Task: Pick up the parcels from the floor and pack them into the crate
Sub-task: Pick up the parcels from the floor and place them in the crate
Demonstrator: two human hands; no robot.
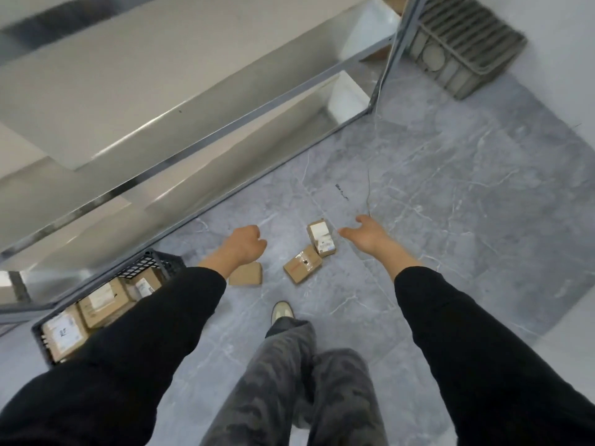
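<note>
– Two hands out front. State?
– Right hand [367, 235] is spread, fingers loose, holding nothing; in frame it sits just right of the labelled parcels. Left hand [244, 241] is curled in, back to the camera. Nothing shows in it, and the palm side is hidden.
– Parcels where?
– Four on the floor [434, 194], between the hands. Upper labelled parcel [317, 231] and lower labelled parcel [325, 247] are touching. Taped parcel [302, 265] sits against the lower one's corner. Plain parcel [248, 275] lies apart, by the left wrist, one end covered by the forearm.
– Handling?
– Small cardboard boxes, stiff, probably light; one hand each should do. The tape looks glossy and may be slick, so I'd grip across opposite cardboard sides rather than the taped face. Contents unknown, so no hard squeeze.
– Crate?
– Black mesh crate [154, 259] is lower left, beside the shelving rack [225, 130], with several parcels already in it. The left sleeve [145, 333] covers a big part of it, so I can't tell how much room is left.
– Anything else unclear?
– Labels are unreadable from blur. Grey crate [463, 49] is top right by the wall, well apart and tipped; its inside isn't visible. There's a brown scrap behind the rack post at the top edge, too cut off to name.
</note>
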